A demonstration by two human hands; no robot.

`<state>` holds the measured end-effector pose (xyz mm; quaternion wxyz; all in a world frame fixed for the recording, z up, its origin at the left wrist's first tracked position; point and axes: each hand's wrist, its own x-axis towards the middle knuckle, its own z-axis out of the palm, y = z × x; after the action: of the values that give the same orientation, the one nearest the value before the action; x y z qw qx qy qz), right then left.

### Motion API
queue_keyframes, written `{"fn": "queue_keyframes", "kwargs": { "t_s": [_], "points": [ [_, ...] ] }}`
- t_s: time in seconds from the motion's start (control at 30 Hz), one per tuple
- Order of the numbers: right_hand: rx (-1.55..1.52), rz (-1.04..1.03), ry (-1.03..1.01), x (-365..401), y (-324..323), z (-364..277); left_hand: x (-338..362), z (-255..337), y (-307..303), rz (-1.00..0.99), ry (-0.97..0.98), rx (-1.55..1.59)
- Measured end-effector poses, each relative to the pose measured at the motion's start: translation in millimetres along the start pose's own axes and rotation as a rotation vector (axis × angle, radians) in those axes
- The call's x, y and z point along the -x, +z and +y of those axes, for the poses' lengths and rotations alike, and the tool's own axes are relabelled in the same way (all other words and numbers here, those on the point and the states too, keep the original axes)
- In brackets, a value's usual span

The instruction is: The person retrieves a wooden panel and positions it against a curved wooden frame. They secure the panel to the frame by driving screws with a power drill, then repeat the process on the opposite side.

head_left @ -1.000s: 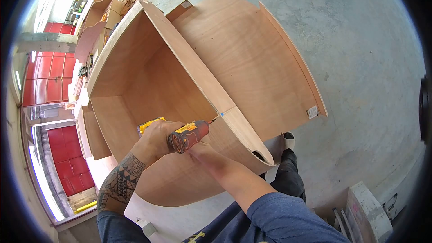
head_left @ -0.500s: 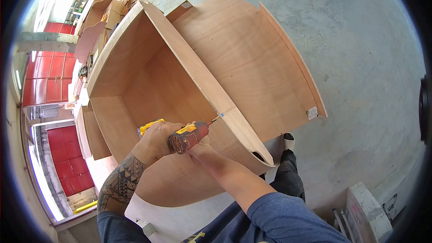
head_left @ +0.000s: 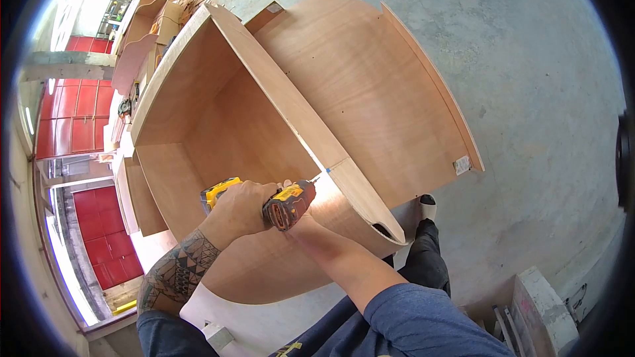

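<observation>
My left hand (head_left: 239,208), on the tattooed arm, is wrapped round the handle of a yellow-and-dark cordless impact driver (head_left: 291,205), whose yellow battery (head_left: 220,190) sticks out beyond the knuckles. The driver's bit points at the edge of a long plywood strip (head_left: 324,142), close to a small blue mark (head_left: 328,170). Light falls on the wood around the tip. Crossing from the right, my right hand (head_left: 301,223) reaches in beneath the driver, its fingers mostly hidden by the tool. Both hands are over a large curved plywood cabinet (head_left: 225,116) with an open compartment.
Beyond the strip lies a rounded plywood panel (head_left: 370,92) with a raised border. More plywood pieces (head_left: 142,46) stand at the upper left, near red doors (head_left: 99,231). A foot (head_left: 428,208) rests beside the cabinet, and a concrete block (head_left: 546,311) sits at lower right.
The driver and both hands have shifted slightly right. A bright light now shines on the wood at the bit, absent before. The whole view has moved a little.
</observation>
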<state>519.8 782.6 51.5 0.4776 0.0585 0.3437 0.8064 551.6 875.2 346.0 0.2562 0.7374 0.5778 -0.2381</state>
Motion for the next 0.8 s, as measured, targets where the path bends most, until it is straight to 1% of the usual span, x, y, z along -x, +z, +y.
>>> {"fn": "queue_keyframes", "kwargs": {
  "t_s": [0.03, 0.37, 0.5, 0.6, 0.73, 0.8],
  "points": [
    [-0.031, -0.510, 0.021, -6.6, -20.4, -0.6, -0.9, -1.3, 0.5, -0.001, 0.000, -0.003],
    [0.217, -0.480, -0.077, 7.2, -14.6, 1.2, -8.2, -6.9, 2.3, -0.025, 0.014, 0.071],
    [0.330, -0.459, -0.112, -0.8, -6.9, 3.4, -12.3, -10.9, 7.4, -0.034, 0.014, 0.091],
    [0.414, -0.444, -0.137, 1.1, -3.3, 2.7, -15.7, -13.9, 9.9, -0.063, 0.017, 0.058],
    [0.527, -0.425, -0.176, 12.0, -1.0, 2.0, -18.0, -14.4, 10.1, -0.062, 0.020, 0.100],
    [0.583, -0.415, -0.195, 10.3, 1.7, 4.1, -18.6, -16.5, 14.0, -0.023, 0.050, 0.110]
  ]
}}
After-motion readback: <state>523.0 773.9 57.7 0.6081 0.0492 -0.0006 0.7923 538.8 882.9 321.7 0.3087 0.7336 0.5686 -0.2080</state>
